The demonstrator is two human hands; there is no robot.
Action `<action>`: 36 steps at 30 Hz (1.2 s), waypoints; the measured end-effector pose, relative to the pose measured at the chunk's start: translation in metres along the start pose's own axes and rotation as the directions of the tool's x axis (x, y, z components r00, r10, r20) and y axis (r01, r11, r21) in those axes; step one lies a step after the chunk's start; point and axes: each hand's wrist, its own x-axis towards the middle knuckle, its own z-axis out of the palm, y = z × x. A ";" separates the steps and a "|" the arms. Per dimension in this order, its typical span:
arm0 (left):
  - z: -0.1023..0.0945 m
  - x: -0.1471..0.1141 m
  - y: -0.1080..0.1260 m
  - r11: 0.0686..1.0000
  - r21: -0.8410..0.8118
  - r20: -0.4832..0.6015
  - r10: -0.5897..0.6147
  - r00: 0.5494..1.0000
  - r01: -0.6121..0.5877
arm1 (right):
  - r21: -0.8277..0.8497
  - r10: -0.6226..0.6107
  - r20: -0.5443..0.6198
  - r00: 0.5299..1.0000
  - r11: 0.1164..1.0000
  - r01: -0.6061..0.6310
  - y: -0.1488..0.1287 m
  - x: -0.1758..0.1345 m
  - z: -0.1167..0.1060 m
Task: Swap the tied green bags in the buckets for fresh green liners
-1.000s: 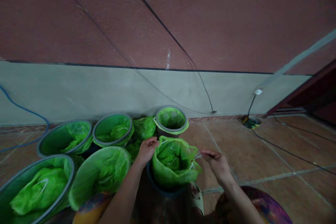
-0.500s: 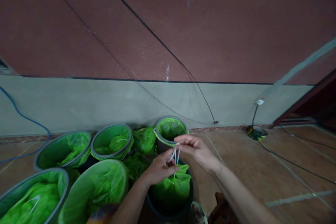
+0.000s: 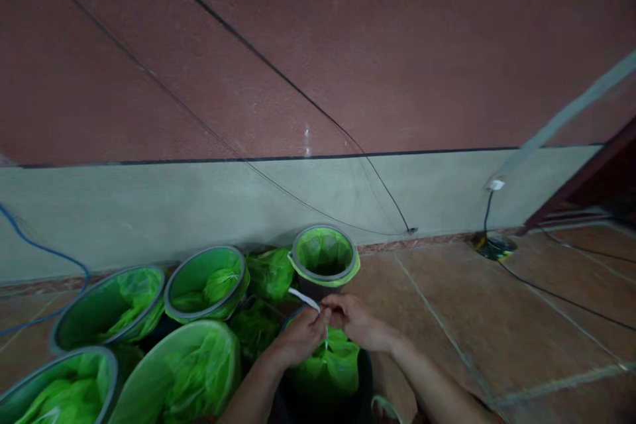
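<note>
A green mesh bag (image 3: 330,371) sits in a dark bucket (image 3: 366,384) in front of me, its top gathered. White string (image 3: 304,298) rises from the bag's gathered mouth, and one stretch of it sticks out to the upper left of my fingers. My left hand (image 3: 302,336) is closed on this string just above the bag. Pressed close beside it, my right hand (image 3: 362,324) pinches at the same string, fingertips touching those of the left. The exact finger grip is partly hidden.
Several more buckets lined with green mesh stand to the left, among them a grey-rimmed bucket (image 3: 206,285) and a pale green tub (image 3: 179,371). Another lined bucket (image 3: 324,253) stands by the wall. A blue hose (image 3: 54,253) lies left; a black cable (image 3: 561,305) crosses the floor right.
Both hands have come down and closer together over the bag. The string, earlier stretched in loops between them, is now gathered at the fingertips with a piece pointing left.
</note>
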 end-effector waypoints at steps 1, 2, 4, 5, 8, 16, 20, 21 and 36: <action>0.001 0.001 -0.001 1.000 -0.021 0.001 -0.010 1.000 0.010 | -0.040 0.004 0.007 1.000 0.999 -0.004 0.002 -0.002 0.003; 0.002 0.002 -0.002 0.999 -0.034 0.006 -0.020 1.000 0.021 | -0.067 0.013 0.002 1.000 0.998 -0.013 0.001 -0.002 0.004; 0.003 0.002 -0.003 0.998 -0.048 0.018 -0.040 0.999 0.041 | -0.096 0.053 -0.018 0.998 0.994 -0.054 -0.003 -0.002 0.001; 0.004 0.002 -0.004 0.997 -0.056 0.014 -0.049 0.999 0.050 | -0.098 0.085 -0.027 0.996 0.991 -0.087 -0.006 -0.001 -0.002; 0.006 0.003 -0.005 0.992 -0.103 -0.045 -0.082 0.996 0.077 | -0.108 0.164 -0.093 0.982 0.979 -0.174 -0.013 0.001 -0.018; 0.003 0.008 -0.012 0.915 -0.371 -0.196 -0.244 0.950 0.159 | -0.025 0.284 0.091 0.954 0.959 -0.283 -0.003 -0.010 -0.028; -0.002 0.004 -0.006 0.947 -0.278 -0.108 -0.195 0.975 0.159 | 0.011 0.229 0.316 0.921 0.970 -0.244 0.006 -0.014 -0.026; -0.004 0.002 -0.003 0.972 -0.190 -0.077 -0.153 0.985 0.136 | -0.008 0.206 0.256 0.944 0.977 -0.211 0.008 -0.013 -0.025; -0.005 -0.006 0.003 0.760 0.519 0.089 0.408 0.908 -0.392 | 0.230 0.218 0.284 0.934 0.930 -0.287 0.013 0.003 0.003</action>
